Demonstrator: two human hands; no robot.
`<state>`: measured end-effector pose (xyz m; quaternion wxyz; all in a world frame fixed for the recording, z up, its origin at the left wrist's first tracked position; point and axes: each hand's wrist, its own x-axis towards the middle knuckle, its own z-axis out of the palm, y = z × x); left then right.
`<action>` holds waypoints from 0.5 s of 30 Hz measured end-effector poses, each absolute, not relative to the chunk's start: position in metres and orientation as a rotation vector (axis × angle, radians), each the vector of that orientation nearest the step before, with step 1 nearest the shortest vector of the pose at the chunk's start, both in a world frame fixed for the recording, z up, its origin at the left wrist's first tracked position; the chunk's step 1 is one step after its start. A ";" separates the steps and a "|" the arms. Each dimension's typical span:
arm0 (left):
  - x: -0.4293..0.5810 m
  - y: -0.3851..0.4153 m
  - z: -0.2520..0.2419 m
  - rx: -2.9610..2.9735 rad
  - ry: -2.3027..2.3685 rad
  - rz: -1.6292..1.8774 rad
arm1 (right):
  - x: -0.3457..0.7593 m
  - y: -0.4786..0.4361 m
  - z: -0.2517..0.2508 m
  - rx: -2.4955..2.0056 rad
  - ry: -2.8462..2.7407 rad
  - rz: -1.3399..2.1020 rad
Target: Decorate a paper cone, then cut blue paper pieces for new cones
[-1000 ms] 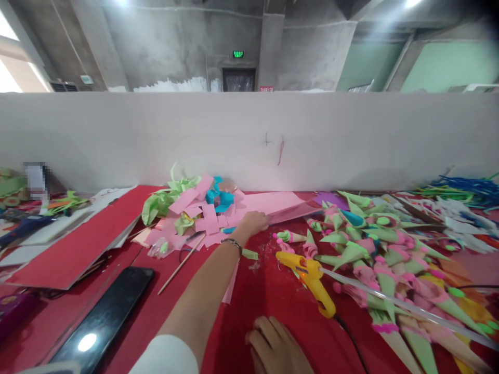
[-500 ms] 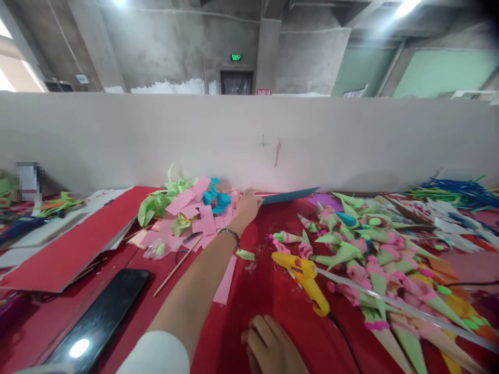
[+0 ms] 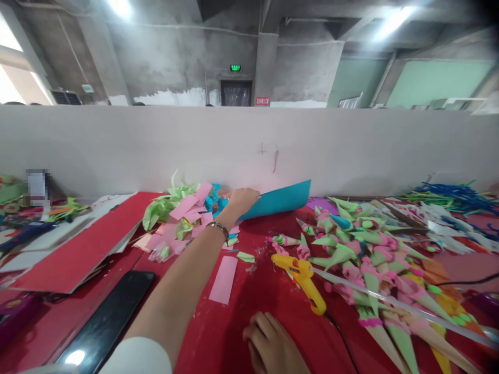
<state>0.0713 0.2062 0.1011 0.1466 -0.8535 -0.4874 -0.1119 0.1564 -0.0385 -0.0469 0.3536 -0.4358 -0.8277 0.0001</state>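
My left hand (image 3: 244, 201) reaches to the back of the table. Its fingers are closed on the upper edge of a blue paper sheet (image 3: 283, 200), which stands tilted with its right end raised. Near the front edge my right hand (image 3: 271, 343) rests on the red table, fingers loosely bent and slightly apart, with nothing seen in them. A pink paper strip (image 3: 224, 280) lies between my left forearm and a small green scrap (image 3: 246, 257). Beyond my right hand lies a yellow glue gun (image 3: 306, 283) with a clear glue stick (image 3: 362, 291) in its back.
Paper cones (image 3: 374, 259) in green and pink are heaped at the right. Pink and green paper pieces (image 3: 191, 205) pile up at the back left. A black phone (image 3: 109, 317) and a red board (image 3: 86, 239) lie at the left. A white partition (image 3: 175, 145) stands behind.
My left hand has moved slightly left, and the blue sheet has tipped up, showing more of its face. The pink strip is more exposed. My right hand stays in place.
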 end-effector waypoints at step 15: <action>-0.006 0.168 0.170 -1.914 -1.688 -1.319 | 0.156 -0.048 -0.031 -1.209 -2.179 0.125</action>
